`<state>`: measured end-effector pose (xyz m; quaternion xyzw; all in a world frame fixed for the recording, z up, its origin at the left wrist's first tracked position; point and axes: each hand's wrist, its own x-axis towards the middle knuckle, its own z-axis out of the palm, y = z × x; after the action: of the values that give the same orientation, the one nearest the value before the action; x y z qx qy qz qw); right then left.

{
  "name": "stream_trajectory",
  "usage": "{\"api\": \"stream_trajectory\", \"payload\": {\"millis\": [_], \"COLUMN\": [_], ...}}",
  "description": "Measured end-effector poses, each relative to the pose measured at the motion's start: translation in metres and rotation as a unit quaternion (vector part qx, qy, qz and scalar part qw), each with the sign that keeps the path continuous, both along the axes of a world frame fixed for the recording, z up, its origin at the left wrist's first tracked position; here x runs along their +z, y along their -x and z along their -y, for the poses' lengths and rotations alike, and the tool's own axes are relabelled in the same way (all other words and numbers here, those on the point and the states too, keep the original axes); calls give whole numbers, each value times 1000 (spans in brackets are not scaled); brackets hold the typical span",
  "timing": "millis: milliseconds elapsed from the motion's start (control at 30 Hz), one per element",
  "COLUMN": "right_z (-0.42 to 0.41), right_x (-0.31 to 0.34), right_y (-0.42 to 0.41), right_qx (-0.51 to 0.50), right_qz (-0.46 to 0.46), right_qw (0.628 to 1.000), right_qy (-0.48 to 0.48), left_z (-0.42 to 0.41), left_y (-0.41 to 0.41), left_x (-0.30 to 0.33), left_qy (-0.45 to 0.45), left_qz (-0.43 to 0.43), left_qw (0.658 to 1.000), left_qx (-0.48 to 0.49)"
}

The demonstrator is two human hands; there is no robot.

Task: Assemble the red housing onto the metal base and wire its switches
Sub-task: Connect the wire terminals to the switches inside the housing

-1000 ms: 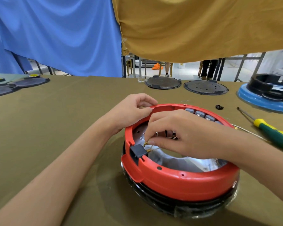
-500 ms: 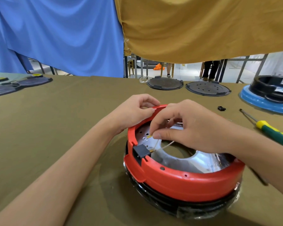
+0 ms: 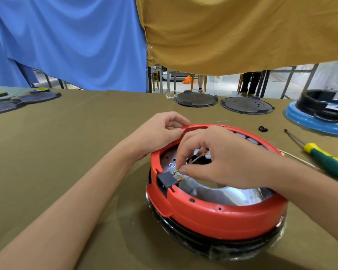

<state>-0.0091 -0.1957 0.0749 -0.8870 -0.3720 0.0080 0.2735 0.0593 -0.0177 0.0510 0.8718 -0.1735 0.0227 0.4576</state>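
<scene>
The red housing (image 3: 218, 217) sits as a ring on the shiny metal base (image 3: 222, 193), over a black lower rim. A black switch (image 3: 167, 181) is seated in a notch on the housing's left side, with brass terminals pointing inward. My left hand (image 3: 160, 133) grips the housing's far left rim. My right hand (image 3: 213, 158) reaches inside the ring and pinches a thin wire with a brass connector (image 3: 176, 171) right at the switch's terminals. A second wire end (image 3: 204, 153) shows under my fingers. Grey switches (image 3: 248, 138) line the far rim.
A yellow-and-green screwdriver (image 3: 324, 160) lies to the right, with a small black part (image 3: 263, 129) beyond it. Two dark round plates (image 3: 246, 105) and a blue-and-black unit (image 3: 318, 114) stand at the back right. More dark plates (image 3: 24, 99) lie far left on the olive cloth.
My right hand lifted from the switch with the wire, then came back down, so the brass connector is again at the switch's terminals. My left hand stayed on the rim.
</scene>
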Motion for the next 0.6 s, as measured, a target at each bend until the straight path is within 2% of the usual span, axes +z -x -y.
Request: {"api": "stream_trajectory", "payload": {"millis": [600], "right_z": [-5], "right_x": [-4], "right_y": [-1], "right_qx": [10], "right_qz": [-12], "right_qw": [999], "right_qy": [-31], "left_z": [5], "left_y": [2], "left_x": [0], "left_qy": [-10], "left_qz": [29], "left_qw": [999], "left_qx": [12]}}
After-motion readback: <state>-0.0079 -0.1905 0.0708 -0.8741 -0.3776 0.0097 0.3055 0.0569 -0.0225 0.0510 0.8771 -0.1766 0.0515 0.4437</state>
